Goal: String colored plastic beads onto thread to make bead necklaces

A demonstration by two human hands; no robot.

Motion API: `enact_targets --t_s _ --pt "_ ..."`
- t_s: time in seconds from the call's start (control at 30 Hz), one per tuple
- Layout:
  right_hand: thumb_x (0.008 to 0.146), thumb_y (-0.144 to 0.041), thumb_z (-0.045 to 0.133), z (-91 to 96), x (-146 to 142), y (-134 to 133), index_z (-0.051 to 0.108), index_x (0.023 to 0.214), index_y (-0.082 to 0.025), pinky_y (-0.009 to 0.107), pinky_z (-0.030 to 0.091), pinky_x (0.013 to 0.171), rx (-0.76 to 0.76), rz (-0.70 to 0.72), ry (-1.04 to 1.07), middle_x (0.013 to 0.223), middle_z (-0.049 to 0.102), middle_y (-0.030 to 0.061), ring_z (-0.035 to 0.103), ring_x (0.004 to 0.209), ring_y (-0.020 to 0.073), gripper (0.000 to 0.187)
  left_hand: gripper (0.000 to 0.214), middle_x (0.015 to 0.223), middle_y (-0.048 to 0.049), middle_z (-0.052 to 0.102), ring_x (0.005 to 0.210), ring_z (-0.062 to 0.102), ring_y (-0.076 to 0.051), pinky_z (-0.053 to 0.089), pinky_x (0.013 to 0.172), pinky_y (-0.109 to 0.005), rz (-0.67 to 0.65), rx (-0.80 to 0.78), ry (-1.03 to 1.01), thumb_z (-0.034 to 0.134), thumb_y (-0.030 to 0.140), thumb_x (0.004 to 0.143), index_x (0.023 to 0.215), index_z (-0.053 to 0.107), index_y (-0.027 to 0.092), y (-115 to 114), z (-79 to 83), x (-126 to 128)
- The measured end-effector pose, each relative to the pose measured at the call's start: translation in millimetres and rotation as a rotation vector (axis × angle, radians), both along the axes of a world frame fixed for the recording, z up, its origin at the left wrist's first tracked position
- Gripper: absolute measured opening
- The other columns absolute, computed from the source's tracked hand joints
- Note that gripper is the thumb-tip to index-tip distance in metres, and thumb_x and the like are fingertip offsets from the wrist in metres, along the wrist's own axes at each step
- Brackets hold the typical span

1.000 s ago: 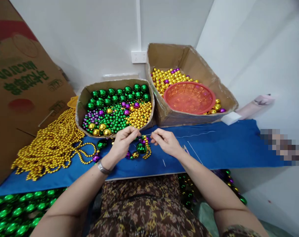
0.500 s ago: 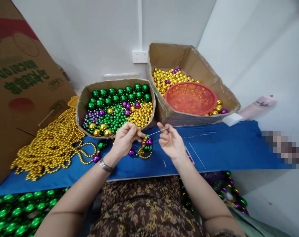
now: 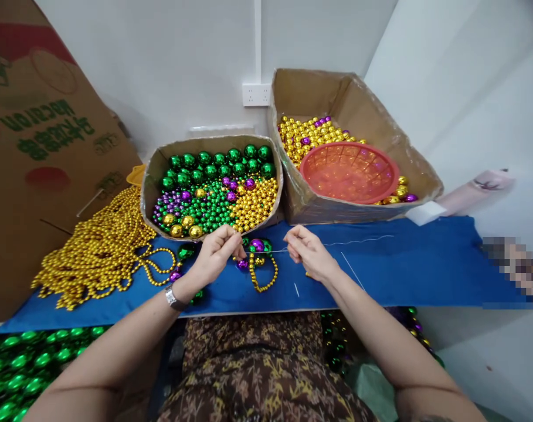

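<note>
My left hand [image 3: 213, 255] is pinched shut over the blue cloth [image 3: 380, 275], holding one end of a thin wire [image 3: 272, 251]. My right hand [image 3: 308, 255] is pinched on the same wire a little to the right. Between the hands a short bead string [image 3: 261, 264] of gold, purple and green beads hangs from the wire and lies on the cloth. Just behind the left hand stands a low cardboard box [image 3: 148, 186] full of green, gold and purple beads.
A taller cardboard box [image 3: 367, 105] at the back right holds gold beads and an orange plastic basket [image 3: 349, 172]. A heap of gold bead strands [image 3: 97, 249] lies on the left. Green bead strands [image 3: 24, 363] pile below the table edge. Loose wires [image 3: 352, 269] lie right of my hand.
Both hands have dropped closer to the cloth and the wire now runs level between them. The bead string has spread out into a loop on the cloth.
</note>
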State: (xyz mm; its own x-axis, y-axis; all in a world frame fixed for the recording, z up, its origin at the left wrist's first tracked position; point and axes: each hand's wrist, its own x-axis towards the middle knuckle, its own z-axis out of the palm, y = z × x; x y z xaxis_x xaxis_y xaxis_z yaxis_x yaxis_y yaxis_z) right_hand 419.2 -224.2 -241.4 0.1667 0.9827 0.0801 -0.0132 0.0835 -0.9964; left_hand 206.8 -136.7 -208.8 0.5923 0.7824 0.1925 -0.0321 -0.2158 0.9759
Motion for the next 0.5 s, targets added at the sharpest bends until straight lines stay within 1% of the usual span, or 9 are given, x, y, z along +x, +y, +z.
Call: enact_targets --t_s 0.03,0.1,0.17,0.2,0.23,0.27,0.33,0.43,0.5 --pt "0.093 -0.044 0.047 0.9 0.6 -1.2 0.053 0.087 -0.022 0.023 0.033 0.048 0.024 0.007 -0.170 0.056 0.046 -0.0060 0.041 0.049 0.0101 0.023 0.026 0.061 0.0015 0.060 0.059 0.061 -0.011 0.048 0.058 -0.024 0.005 0.018 -0.015 0.055 0.035 0.091 0.073 0.050 0.017 -1.6 1.6 1.9" --pt "0.096 -0.035 0.042 8.6 0.9 -2.3 0.058 0.101 -0.022 0.026 0.039 0.059 0.119 0.023 -0.587 0.070 0.057 -0.0006 0.051 0.062 0.0136 0.021 0.023 0.064 0.0005 0.061 0.064 0.063 -0.012 0.049 0.063 -0.025 0.009 0.073 -0.055 0.056 0.033 0.091 0.074 0.052 0.017 -4.0 11.0 8.6" --pt "0.097 -0.031 0.042 19.1 0.0 -1.2 0.060 0.110 -0.020 0.030 0.040 0.068 0.225 0.026 -0.990 0.082 0.061 0.0048 0.054 0.075 0.0175 0.025 0.020 0.067 -0.0004 0.063 0.068 0.064 -0.012 0.052 0.067 -0.027 -0.016 0.092 -0.114 0.056 0.032 0.091 0.077 0.053 0.018 -4.9 23.5 18.0" --pt "0.097 -0.031 0.042 24.0 -0.2 0.3 0.062 0.107 -0.019 0.031 0.040 0.069 0.270 0.019 -1.152 0.083 0.061 0.0066 0.052 0.077 0.0186 0.026 0.019 0.068 -0.0006 0.063 0.068 0.064 -0.012 0.053 0.068 -0.027 -0.040 0.088 -0.149 0.056 0.032 0.091 0.078 0.053 0.018 -4.6 29.6 23.2" --pt "0.098 -0.032 0.041 28.5 -0.1 2.4 0.065 0.100 -0.017 0.031 0.039 0.069 0.314 0.006 -1.282 0.080 0.059 0.0074 0.050 0.076 0.0190 0.028 0.019 0.068 -0.0003 0.063 0.067 0.064 -0.012 0.053 0.067 -0.027 -0.065 0.085 -0.183 0.056 0.033 0.091 0.079 0.053 0.018 -3.7 35.2 28.5" --pt "0.098 -0.033 0.040 32.8 0.8 4.9 0.066 0.089 -0.016 0.031 0.037 0.067 0.359 -0.012 -1.382 0.076 0.057 0.0074 0.048 0.073 0.0188 0.033 0.019 0.067 0.0004 0.062 0.064 0.063 -0.011 0.054 0.065 -0.027 -0.090 0.090 -0.211 0.056 0.033 0.091 0.080 0.052 0.019 -2.2 40.4 33.5" --pt "0.100 -0.035 0.036 42.5 4.8 11.3 0.063 0.073 -0.015 0.031 0.035 0.066 0.474 -0.063 -1.503 0.070 0.053 0.0068 0.044 0.070 0.0181 0.042 0.021 0.061 0.0028 0.058 0.057 0.061 -0.010 0.053 0.058 -0.026 -0.123 0.131 -0.248 0.057 0.036 0.090 0.078 0.050 0.020 2.8 51.1 42.0" --pt "0.100 -0.034 0.035 64.7 15.6 22.6 0.058 0.067 -0.016 0.032 0.033 0.065 0.666 -0.112 -1.590 0.068 0.049 0.0058 0.041 0.070 0.0180 0.044 0.027 0.055 0.0058 0.050 0.048 0.055 -0.008 0.051 0.051 -0.024 -0.128 0.231 -0.258 0.060 0.040 0.088 0.075 0.046 0.021 12.2 72.3 48.6" --pt "0.100 -0.035 0.036 85.5 23.2 30.3 0.056 0.065 -0.017 0.033 0.033 0.064 0.758 -0.071 -1.631 0.068 0.048 0.0048 0.040 0.070 0.0178 0.043 0.030 0.054 0.0063 0.048 0.046 0.053 -0.008 0.051 0.049 -0.024 -0.139 0.293 -0.250 0.062 0.040 0.087 0.073 0.045 0.021 16.3 91.1 48.5"
